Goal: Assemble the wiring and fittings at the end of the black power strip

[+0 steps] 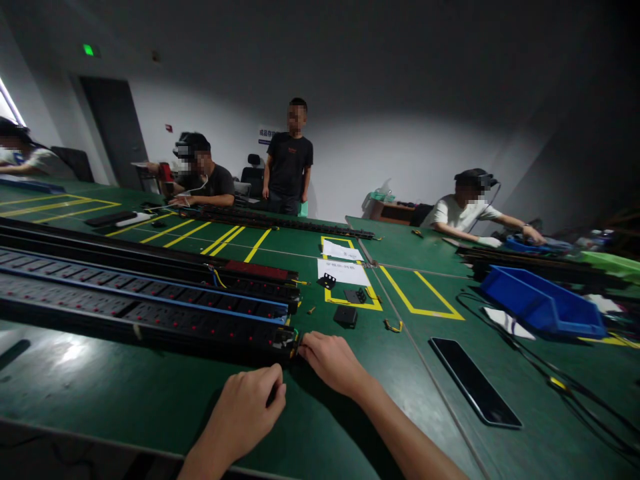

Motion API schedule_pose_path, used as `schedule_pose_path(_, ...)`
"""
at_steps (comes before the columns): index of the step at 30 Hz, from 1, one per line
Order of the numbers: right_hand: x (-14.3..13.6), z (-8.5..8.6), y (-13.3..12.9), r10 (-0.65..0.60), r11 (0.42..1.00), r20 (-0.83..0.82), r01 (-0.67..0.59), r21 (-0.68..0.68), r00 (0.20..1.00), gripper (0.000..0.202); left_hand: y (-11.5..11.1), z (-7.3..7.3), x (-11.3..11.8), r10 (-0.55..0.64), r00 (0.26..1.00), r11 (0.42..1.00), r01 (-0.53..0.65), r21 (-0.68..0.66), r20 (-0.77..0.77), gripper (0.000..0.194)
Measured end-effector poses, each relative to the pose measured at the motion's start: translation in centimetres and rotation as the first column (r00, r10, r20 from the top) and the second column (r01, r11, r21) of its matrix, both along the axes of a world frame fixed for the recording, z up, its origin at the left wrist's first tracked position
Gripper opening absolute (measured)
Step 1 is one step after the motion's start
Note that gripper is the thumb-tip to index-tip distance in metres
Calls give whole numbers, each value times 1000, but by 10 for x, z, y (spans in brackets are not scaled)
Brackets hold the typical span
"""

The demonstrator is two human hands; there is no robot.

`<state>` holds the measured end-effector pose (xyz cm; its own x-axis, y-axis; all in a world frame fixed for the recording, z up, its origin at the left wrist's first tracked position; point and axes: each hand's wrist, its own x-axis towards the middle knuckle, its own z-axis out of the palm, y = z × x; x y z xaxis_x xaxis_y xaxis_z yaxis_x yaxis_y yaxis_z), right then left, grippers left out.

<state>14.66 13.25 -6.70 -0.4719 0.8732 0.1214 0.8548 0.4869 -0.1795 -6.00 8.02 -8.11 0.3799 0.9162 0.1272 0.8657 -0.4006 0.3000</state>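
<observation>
While the black strip (pixel 160 320) runs sideways, ending rightward beside curled hands (pixel 331 359), grip unclear

socket strips (pixel 165 317) on table (pixel 125 387), left | phone (pixel 475 382) on table, right | bin (pixel 530 307) behind phone

We see a pale wall (pixel 350 150), brightest along its lower part and dark toward the top. At left, we note a bright window (pixel 7 108), a grey door (pixel 113 127) and a lit green sign (pixel 89 50) above it. A black chair (pixel 253 175) stands behind the green surface (pixel 350 227).
</observation>
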Motion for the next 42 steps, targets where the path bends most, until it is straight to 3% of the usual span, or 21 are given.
schedule_pose_path(22,2,-17,3,48,998,-61,-45,53,997,21,-5,4,2,22,1000,1000,-22,10,-9,11)
schedule_pose_path(42,2,-15,1,69,997,-59,-66,51,996,24,-7,7,3,22,1000,1000,-22,-4,1,11)
